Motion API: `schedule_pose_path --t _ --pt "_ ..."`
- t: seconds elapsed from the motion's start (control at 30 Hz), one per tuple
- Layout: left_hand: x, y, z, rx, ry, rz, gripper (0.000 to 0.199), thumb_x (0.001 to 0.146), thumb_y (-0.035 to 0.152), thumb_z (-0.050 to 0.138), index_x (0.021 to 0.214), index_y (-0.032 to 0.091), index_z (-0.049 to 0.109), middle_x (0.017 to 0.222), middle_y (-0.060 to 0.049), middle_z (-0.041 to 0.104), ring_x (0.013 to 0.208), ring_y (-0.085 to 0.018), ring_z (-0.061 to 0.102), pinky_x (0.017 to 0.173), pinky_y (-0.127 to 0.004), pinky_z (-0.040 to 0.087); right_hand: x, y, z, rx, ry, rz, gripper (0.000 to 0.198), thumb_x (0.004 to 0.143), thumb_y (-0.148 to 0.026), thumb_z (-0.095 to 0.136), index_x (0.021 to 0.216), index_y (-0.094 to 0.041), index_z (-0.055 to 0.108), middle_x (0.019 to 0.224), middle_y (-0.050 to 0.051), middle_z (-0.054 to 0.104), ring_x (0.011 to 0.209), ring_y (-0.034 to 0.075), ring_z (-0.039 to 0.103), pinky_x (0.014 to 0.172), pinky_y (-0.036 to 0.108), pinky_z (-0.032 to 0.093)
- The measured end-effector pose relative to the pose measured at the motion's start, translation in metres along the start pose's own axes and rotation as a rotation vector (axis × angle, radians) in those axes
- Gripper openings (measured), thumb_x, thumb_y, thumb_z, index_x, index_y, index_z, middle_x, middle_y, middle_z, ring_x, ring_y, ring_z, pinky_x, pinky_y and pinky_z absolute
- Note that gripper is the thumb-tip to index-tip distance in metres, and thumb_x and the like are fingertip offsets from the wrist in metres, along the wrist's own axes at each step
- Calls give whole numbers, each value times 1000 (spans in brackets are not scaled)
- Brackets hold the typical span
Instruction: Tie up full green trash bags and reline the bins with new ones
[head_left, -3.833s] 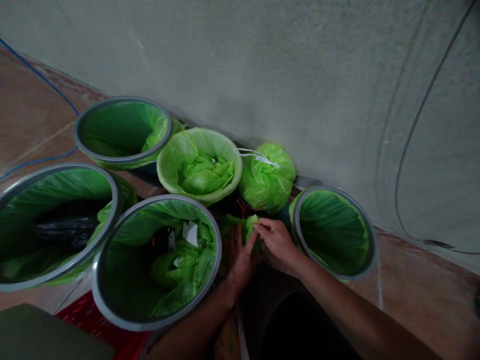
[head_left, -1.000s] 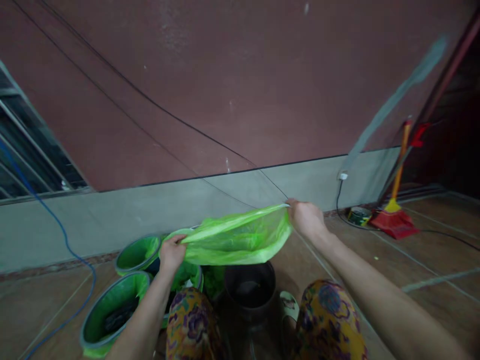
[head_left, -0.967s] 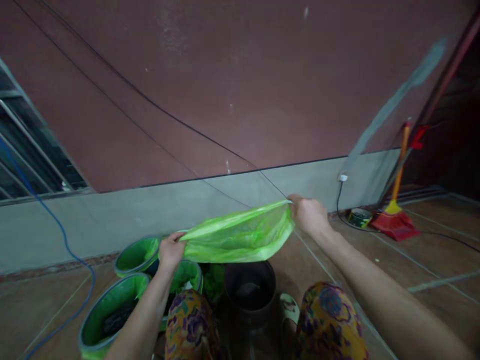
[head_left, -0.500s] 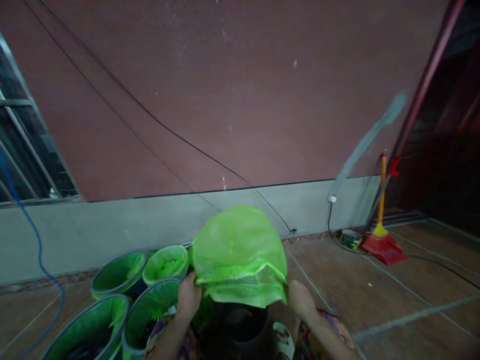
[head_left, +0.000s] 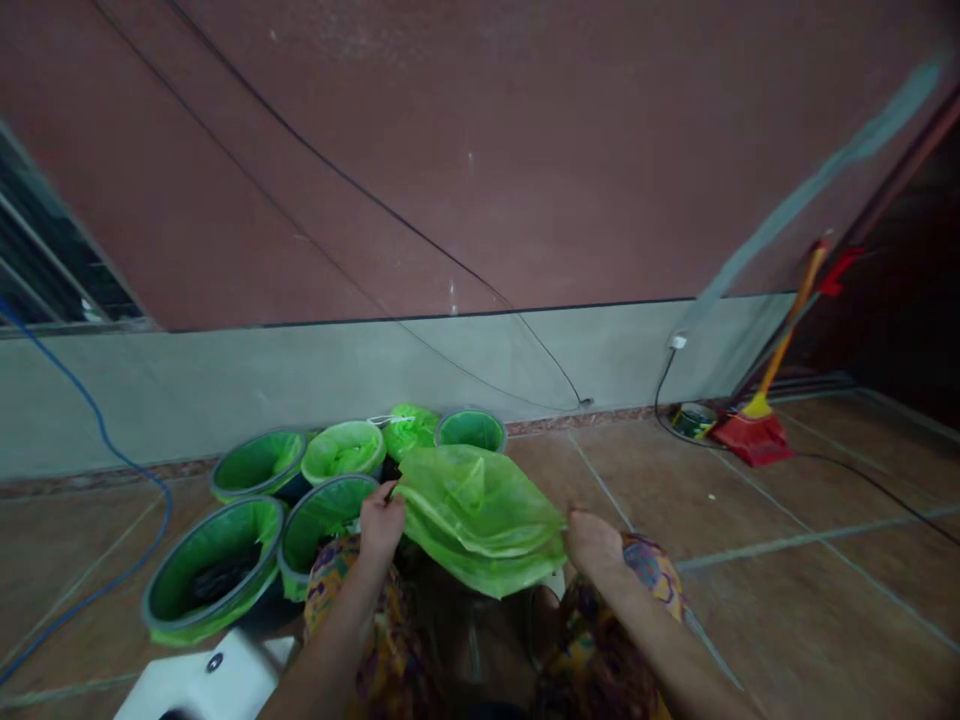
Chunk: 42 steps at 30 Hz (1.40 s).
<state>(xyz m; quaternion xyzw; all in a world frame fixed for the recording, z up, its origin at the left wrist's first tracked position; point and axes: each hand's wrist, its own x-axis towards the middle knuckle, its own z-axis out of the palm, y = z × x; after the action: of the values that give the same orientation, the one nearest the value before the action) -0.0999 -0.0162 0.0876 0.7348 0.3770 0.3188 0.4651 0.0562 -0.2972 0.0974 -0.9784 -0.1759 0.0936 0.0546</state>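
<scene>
A thin green plastic bag [head_left: 480, 510] is stretched sideways between my two hands, above my knees. My left hand [head_left: 382, 522] pinches its left edge, and the fingers of my right hand [head_left: 592, 540] are closed on the opposite edge. The bag sags in soft folds and covers part of what lies below it. Just left of my left hand is a bin [head_left: 330, 490] lined with the same green plastic. A larger lined bin [head_left: 251, 560] with dark stuff inside stands farther left.
More green-lined bins [head_left: 352, 432] stand by the wall, with a bunched green bag [head_left: 411, 430] beside them. A white object [head_left: 202, 685] is at the lower left. A blue hose [head_left: 97, 420] runs down the left. A red dustpan [head_left: 754, 438], a tin [head_left: 694, 420] and a black cable [head_left: 862, 478] lie right.
The bag was puffed up like a dome and has now flattened and come lower between my hands. My view has tilted down, showing more bins and the white object.
</scene>
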Motion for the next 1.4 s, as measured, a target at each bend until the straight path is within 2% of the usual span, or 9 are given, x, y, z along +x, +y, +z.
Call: schedule_pose_path --t 0.2,0.33,0.47,0.73,0.93,1.07,1.17,1.3,1.4 --pt "-23 47 12 -8 -100 140 36 71 22 48 98 15 72 86 -4 75 65 -16 65 61 -26 52 -45 -83 -10 305 -5 -512 77 79 -36 63 147 -15 32 141 15 48 129 26 46 104 36 37" --pt "-33 72 11 29 -170 228 37 68 16 50 98 15 71 92 -4 74 75 -17 67 72 -27 54 -49 -117 -21 345 3 -510 53 86 -28 52 136 -13 47 126 15 62 119 25 55 99 33 40" --pt "-39 72 -3 50 -299 276 41 68 20 60 108 17 68 90 -3 72 77 -17 66 72 -27 53 -30 -108 -37 304 67 -418 35 87 -17 43 113 -21 66 105 9 73 102 22 66 90 28 44" --pt "-57 46 -33 7 -515 235 57 69 27 71 125 21 59 115 -7 66 99 -20 63 89 -35 50 0 -69 -74 482 402 -344 41 84 -12 43 117 -19 65 107 7 73 101 20 67 93 27 46" --pt "-49 53 -65 -316 -741 37 64 69 30 76 129 21 56 99 -4 66 92 -19 62 82 -29 48 15 -48 -71 542 548 -351 38 79 -7 47 108 -18 69 107 6 73 99 18 67 93 26 48" --pt "-40 68 -71 -298 -826 30 54 68 32 75 119 20 61 87 -2 67 78 -16 61 71 -27 48 20 -43 -69 557 563 -369 36 80 -8 47 106 -19 70 104 5 72 96 18 66 91 27 48" --pt "-30 78 -68 -117 -670 143 39 72 32 68 108 17 65 85 -3 68 74 -16 61 68 -28 49 19 -41 -68 509 560 -389 34 81 -9 48 106 -19 69 105 6 70 96 17 65 89 25 47" --pt "-14 85 -67 311 -160 511 26 73 19 53 94 17 69 81 -4 66 75 -17 61 73 -29 49 19 -32 -56 301 421 -440 31 82 -8 47 102 -17 69 103 9 68 91 16 64 82 23 46" --pt "-2 89 -68 527 87 654 32 72 14 47 95 17 69 87 -6 68 78 -18 63 77 -29 49 23 -25 -51 118 314 -379 28 83 -7 46 96 -13 70 100 12 68 91 17 65 79 23 46"
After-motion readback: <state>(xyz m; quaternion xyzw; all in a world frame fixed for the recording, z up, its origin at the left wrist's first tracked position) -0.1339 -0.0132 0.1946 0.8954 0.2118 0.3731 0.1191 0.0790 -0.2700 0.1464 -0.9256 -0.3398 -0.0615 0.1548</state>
